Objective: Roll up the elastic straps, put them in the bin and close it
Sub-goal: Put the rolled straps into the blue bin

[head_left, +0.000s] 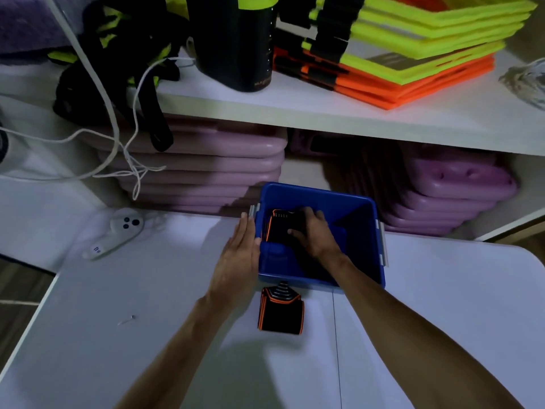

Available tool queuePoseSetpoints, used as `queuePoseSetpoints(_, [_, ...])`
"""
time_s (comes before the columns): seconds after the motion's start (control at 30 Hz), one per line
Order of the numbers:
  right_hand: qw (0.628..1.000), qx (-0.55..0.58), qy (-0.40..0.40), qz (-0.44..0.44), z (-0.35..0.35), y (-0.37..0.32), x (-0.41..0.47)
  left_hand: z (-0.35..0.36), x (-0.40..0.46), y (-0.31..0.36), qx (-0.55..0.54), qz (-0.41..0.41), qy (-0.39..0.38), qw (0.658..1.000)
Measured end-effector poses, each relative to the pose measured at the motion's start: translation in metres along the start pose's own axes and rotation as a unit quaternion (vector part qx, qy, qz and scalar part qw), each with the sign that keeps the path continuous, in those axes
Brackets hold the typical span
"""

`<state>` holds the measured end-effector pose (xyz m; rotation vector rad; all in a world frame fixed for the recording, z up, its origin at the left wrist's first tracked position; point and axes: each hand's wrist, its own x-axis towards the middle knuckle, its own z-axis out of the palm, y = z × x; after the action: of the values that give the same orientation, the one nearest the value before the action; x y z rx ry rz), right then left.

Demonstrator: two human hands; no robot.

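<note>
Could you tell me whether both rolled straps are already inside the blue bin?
No, one rolled strap lies on the table in front of the blue bin, while the right hand holds another strap inside it.

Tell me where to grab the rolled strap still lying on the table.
Pinch the rolled strap across its two long orange-edged sides, coming straight down from above. It lies flat just in front of the blue bin, so top access is free; keep fingers off the coiled end nearest the bin.
</note>
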<state>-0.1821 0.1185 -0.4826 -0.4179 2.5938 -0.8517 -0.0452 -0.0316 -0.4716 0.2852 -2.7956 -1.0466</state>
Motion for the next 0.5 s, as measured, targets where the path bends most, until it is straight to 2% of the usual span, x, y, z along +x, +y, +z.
queuePoseSetpoints(0.13, [0.998,0.051,-0.006,0.028,-0.010,-0.017,-0.021,-0.002,0.000,-0.004,-0.016,-0.017,0.002,1.000])
queuePoseSetpoints(0.2, [0.998,0.057,0.016,0.026,-0.017,-0.022,-0.042,-0.003,-0.009,-0.002,-0.043,-0.031,0.033,0.998])
queuePoseSetpoints(0.27, [0.996,0.037,0.076,-0.016,-0.020,-0.022,-0.074,-0.002,-0.027,0.000,-0.075,-0.047,0.080,0.993])
queuePoseSetpoints(0.37, [0.976,0.052,0.165,-0.132,-0.016,-0.016,-0.142,0.006,-0.063,-0.004,-0.104,-0.055,0.135,0.984])
queuePoseSetpoints(0.43, [0.976,0.071,0.135,-0.155,-0.002,-0.006,-0.184,0.016,-0.088,-0.012,-0.100,-0.045,0.139,0.984])
queuePoseSetpoints(0.5, [0.984,0.059,0.087,-0.143,0.018,0.011,-0.208,0.025,-0.105,-0.017,-0.099,0.000,0.095,0.991])
